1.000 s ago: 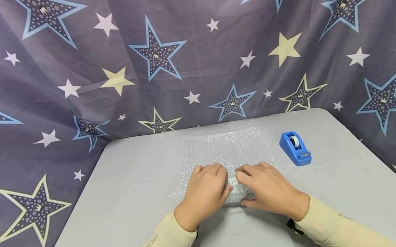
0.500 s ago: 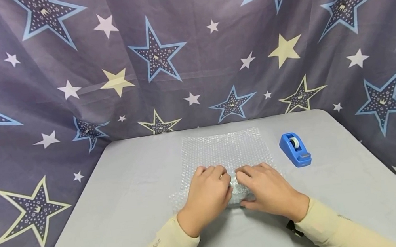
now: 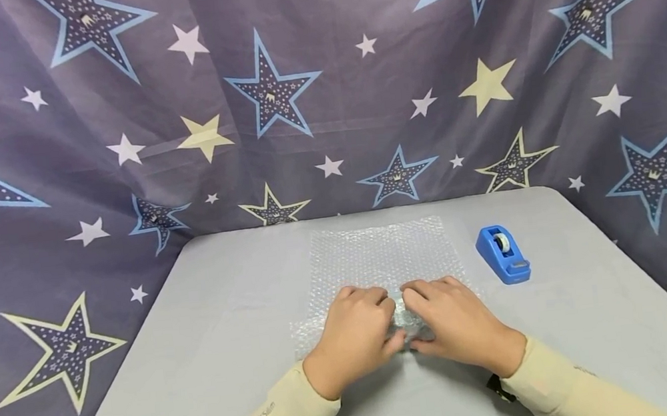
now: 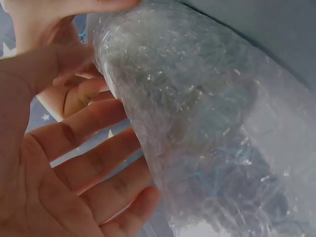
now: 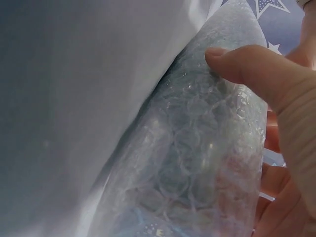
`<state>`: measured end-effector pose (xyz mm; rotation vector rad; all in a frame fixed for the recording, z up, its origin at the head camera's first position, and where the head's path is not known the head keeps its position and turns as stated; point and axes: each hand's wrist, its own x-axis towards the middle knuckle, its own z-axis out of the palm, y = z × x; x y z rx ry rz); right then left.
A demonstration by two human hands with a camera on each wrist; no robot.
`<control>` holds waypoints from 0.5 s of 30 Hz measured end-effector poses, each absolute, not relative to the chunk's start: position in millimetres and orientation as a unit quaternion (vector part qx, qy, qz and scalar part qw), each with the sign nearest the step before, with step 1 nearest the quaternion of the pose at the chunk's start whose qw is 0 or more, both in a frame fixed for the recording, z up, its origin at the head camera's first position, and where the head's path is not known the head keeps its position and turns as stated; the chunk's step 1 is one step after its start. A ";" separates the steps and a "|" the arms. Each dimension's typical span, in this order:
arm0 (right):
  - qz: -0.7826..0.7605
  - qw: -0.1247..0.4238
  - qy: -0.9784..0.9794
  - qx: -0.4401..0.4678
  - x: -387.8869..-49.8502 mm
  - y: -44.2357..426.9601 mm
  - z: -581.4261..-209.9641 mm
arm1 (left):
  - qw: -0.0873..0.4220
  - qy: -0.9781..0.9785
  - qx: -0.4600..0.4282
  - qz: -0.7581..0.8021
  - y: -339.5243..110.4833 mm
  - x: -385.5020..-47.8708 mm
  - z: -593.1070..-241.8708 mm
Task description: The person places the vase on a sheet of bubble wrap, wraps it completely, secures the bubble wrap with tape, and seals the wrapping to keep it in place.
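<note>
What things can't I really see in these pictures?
- Inside the rolled bubble wrap: in both wrist views, cloudy layers hide what, if anything, is there.
- Writing on the right sleeve: too small and blurry in the head view.
- The black thing by that sleeve: partly covered by the cuff, head view.
- How much tape is left: head view, the blue dispenser hides part.
- The table's near edge: cut off below, head view.

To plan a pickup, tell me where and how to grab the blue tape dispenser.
Probably best from above with the right hand, the nearer one, pinching the long sides of the tape dispenser beside the tape roll. Its narrow body stands upright with both sides free; avoid the near end, where the cutter seems to be.
</note>
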<state>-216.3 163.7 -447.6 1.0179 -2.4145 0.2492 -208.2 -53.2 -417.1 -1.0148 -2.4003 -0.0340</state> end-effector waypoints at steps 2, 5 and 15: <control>0.090 0.251 -0.889 0.372 -215.5 164.4 -447.9 | 0.244 -0.895 -0.375 -0.002 -52.5 -207.9 -417.6; 0.088 0.247 -0.892 0.368 -214.9 165.5 -447.9 | 0.218 -0.903 -0.370 0.008 -51.1 -207.9 -419.1; 0.084 0.243 -0.895 0.363 -216.0 164.6 -447.2 | 0.202 -0.909 -0.364 0.003 -50.9 -208.7 -426.9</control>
